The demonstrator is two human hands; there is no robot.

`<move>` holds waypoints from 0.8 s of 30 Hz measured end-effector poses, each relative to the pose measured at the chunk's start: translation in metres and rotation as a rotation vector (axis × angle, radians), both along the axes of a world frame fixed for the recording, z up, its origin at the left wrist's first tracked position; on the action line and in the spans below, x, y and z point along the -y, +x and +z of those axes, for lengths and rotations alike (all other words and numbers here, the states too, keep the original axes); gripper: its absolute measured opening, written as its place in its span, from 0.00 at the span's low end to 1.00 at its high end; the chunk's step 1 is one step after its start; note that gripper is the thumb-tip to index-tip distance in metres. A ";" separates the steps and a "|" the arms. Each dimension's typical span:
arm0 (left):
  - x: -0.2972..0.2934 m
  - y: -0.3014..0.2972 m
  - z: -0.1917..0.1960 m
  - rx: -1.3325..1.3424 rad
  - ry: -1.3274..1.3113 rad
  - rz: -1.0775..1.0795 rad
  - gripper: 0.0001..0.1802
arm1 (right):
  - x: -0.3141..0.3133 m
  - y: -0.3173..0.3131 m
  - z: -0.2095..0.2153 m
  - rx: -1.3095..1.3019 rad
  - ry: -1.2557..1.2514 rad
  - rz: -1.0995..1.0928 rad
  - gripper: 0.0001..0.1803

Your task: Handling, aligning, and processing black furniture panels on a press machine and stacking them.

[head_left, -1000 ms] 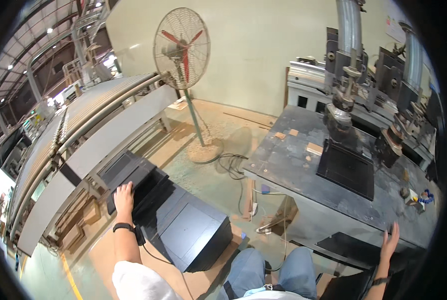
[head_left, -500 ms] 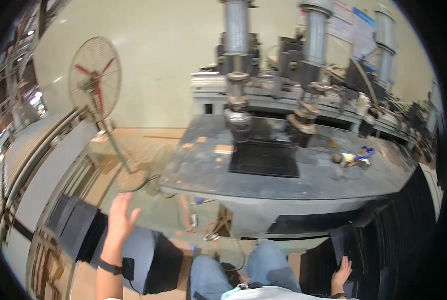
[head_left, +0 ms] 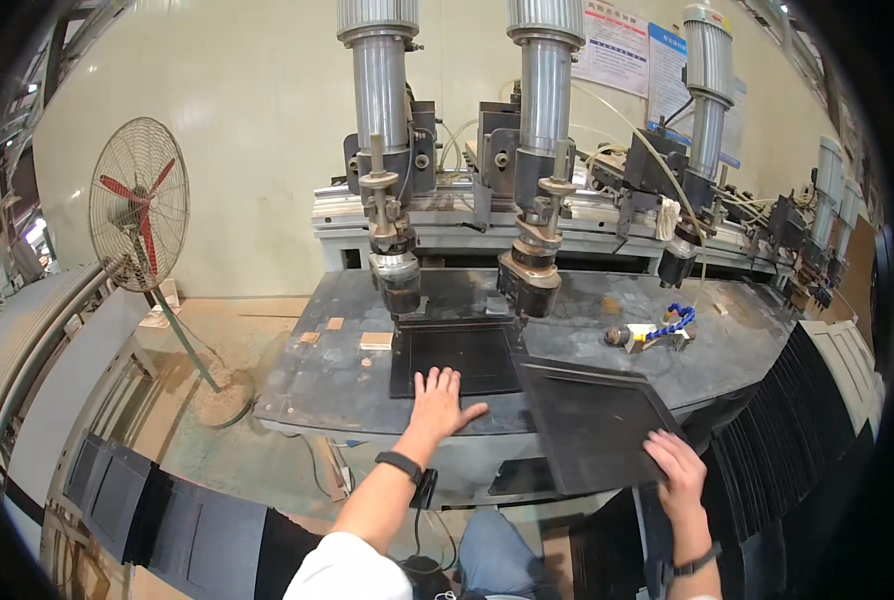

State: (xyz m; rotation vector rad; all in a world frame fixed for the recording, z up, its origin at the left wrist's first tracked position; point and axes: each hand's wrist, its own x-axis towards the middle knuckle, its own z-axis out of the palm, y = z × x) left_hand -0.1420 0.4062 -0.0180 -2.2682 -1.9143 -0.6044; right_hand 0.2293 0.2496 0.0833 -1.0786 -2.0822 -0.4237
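Observation:
My left hand (head_left: 439, 399) rests flat, fingers spread, on the near edge of a black panel (head_left: 455, 356) lying on the grey machine table (head_left: 307, 380) under two vertical drill heads (head_left: 394, 235). My right hand (head_left: 675, 467) grips the near right corner of a second black panel (head_left: 595, 420), which sits tilted over the table's front edge, just right of the first panel. A dark band is on each wrist.
A pedestal fan (head_left: 139, 205) stands on the left. Black panels lie stacked on the floor at lower left (head_left: 157, 500) and stand in a row at the right (head_left: 797, 430). A blue and yellow tool (head_left: 655, 330) lies on the table. More drill heads (head_left: 702, 140) line the back.
My view swung right from the floor stack to the machine. My left hand left the stack and now lies on the table panel. My right hand now holds a second panel.

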 end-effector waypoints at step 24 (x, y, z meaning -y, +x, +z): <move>0.478 -0.395 0.030 -0.485 0.228 1.105 0.16 | -0.229 -0.198 -0.085 0.254 -0.314 0.192 0.27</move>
